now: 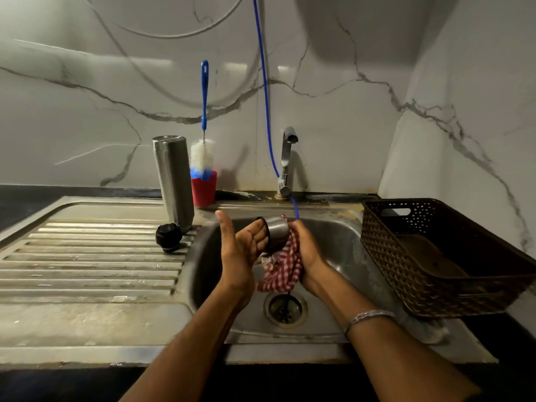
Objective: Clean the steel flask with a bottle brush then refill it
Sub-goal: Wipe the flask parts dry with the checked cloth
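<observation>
Marble-veined wall tiles back a steel sink [333,236] at the frame's centre. Over the basin we hold the flask's steel cup [278,230]: our left hand [242,250] lies spread, palm against its black rim, while our right hand [307,250] grips it through a red checked cloth [282,271]. We judge this is drying; turn the cup steadily inside the cloth. Left of centre, the steel flask [174,178] stands inverted on the drainboard, its black stopper [168,237] touching, the bottle brush [204,117] in a red cup [203,190] just beside.
</observation>
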